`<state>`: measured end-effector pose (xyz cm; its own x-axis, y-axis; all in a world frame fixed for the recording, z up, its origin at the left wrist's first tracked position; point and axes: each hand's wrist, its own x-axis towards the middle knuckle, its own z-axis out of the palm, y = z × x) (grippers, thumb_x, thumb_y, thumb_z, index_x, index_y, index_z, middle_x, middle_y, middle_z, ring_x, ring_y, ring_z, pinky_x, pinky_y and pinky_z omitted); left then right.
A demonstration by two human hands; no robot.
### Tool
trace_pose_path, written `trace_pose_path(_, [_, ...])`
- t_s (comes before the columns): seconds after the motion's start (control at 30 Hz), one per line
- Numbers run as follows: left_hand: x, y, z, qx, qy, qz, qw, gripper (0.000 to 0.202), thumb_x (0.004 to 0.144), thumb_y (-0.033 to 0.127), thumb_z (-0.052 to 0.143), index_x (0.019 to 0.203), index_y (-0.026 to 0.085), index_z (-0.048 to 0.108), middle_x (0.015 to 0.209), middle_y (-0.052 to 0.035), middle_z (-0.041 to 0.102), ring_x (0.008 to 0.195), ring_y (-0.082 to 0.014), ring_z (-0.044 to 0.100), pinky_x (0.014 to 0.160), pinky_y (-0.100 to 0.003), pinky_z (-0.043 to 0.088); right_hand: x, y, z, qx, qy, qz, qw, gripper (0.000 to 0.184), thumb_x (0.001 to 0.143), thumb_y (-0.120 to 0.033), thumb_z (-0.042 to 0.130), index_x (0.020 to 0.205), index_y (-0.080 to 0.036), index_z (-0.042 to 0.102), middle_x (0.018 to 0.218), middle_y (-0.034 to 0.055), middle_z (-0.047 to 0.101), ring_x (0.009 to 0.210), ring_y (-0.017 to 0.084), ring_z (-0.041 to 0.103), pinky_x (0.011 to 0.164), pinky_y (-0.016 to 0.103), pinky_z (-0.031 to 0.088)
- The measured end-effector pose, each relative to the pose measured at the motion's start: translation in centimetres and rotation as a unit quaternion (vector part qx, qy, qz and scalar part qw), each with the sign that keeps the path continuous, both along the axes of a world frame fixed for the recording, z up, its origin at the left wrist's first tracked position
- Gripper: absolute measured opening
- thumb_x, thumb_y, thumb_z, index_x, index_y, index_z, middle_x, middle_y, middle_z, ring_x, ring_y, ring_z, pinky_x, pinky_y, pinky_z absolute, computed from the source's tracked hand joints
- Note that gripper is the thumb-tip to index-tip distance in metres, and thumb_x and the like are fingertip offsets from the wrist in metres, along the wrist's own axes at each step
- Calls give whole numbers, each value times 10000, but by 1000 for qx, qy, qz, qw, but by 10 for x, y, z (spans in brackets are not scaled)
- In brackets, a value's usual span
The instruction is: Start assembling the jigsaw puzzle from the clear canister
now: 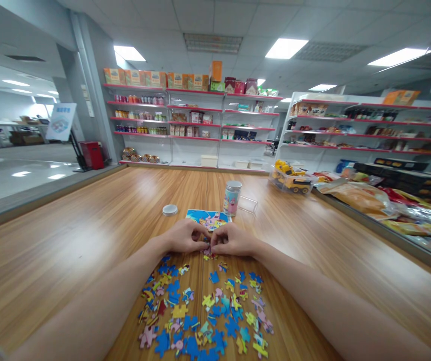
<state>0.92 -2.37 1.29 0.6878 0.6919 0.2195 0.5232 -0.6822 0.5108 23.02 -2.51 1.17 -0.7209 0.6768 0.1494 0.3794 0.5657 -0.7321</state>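
Note:
My left hand [186, 235] and my right hand [233, 239] meet fingertip to fingertip over the wooden table [98, 250]. Both are closed in a pinch on small jigsaw puzzle pieces [207, 251], which the fingers partly cover. Just beyond my hands lies a colourful cartoon picture card [200, 215], its near edge partly hidden by them. Many loose jigsaw pieces [180, 311] in blue, yellow, pink and teal are spread between my forearms, on the near side of my hands. Behind the card's right end stands a printed cylindrical can [232, 198].
A round silvery lid [170, 210] lies left of the card. Right of the can is a clear plastic holder [248, 204]. Farther right sit a clear bin of yellow toy trucks [290, 180] and packaged snacks [358, 198]. Stocked shelves [195, 108] line the back.

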Motion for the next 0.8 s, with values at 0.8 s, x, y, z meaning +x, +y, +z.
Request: trace_pose_path(0.8, [0, 1, -1, -9, 0, 6, 1000, 292, 743, 405, 713, 927, 181, 748, 578, 31, 488, 537, -101, 417, 497, -209, 269, 0, -2, 3, 13, -8, 8, 1000, 82, 692, -178, 688, 759, -132, 704, 582, -37, 534, 542, 85, 459, 493, 187, 326])
